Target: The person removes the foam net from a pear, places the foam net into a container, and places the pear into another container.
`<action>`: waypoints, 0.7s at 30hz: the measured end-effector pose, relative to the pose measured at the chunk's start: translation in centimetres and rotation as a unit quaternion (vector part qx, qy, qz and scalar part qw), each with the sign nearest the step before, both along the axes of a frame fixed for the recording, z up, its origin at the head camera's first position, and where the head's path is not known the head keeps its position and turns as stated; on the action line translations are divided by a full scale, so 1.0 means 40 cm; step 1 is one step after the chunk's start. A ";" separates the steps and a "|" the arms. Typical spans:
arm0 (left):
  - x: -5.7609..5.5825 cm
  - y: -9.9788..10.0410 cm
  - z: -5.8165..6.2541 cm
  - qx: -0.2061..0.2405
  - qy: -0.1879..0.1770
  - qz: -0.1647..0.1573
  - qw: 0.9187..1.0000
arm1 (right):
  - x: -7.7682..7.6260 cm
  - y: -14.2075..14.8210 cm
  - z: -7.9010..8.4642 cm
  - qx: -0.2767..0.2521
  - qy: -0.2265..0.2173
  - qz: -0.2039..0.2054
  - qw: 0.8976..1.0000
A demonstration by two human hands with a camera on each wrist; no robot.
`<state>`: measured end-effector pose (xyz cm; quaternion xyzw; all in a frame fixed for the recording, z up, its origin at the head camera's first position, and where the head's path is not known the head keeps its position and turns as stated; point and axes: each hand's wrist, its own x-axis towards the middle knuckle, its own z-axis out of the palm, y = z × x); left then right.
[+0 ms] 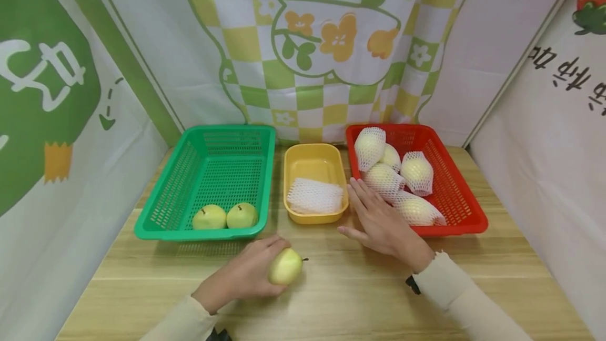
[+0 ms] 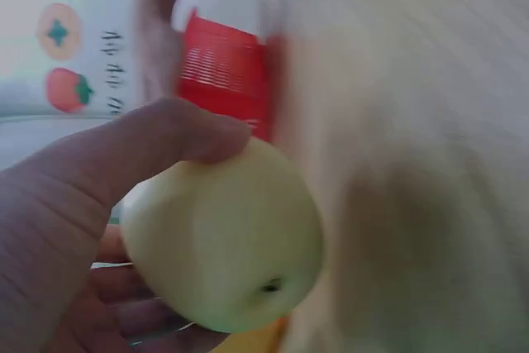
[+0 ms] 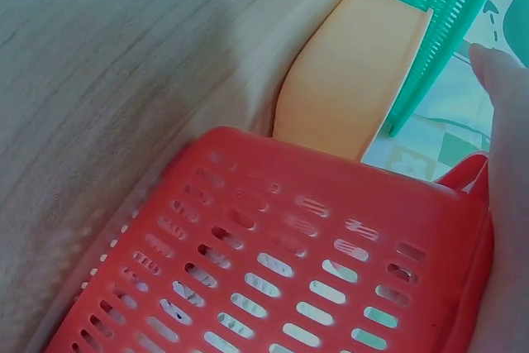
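Note:
My left hand (image 1: 253, 272) grips a yellow-green pear (image 1: 287, 267) above the table in front of the baskets, its stem facing right. In the left wrist view, the thumb lies over the top of the pear (image 2: 240, 229) and the fingers curl beneath it. My right hand (image 1: 379, 220), fingers extended, is at the near left corner of the red basket (image 1: 454, 229). Several pears in white foam nets (image 1: 381, 180) lie in that basket. White foam net sleeves (image 1: 314, 196) are stacked in the yellow tray (image 1: 310, 219), just left of my right fingertips.
A green basket (image 1: 203, 234) stands at the left with two bare pears (image 1: 224, 216) along its near side. The yellow tray sits between the two baskets on the wooden table (image 1: 341, 299). A patterned cloth (image 1: 326, 104) hangs behind them.

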<state>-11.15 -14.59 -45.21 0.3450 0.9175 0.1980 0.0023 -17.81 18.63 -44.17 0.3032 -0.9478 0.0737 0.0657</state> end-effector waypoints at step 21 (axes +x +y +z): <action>-0.068 -0.234 0.270 0.099 0.111 0.174 0.973 | -0.003 -0.001 0.000 -0.014 -0.026 -0.011 1.000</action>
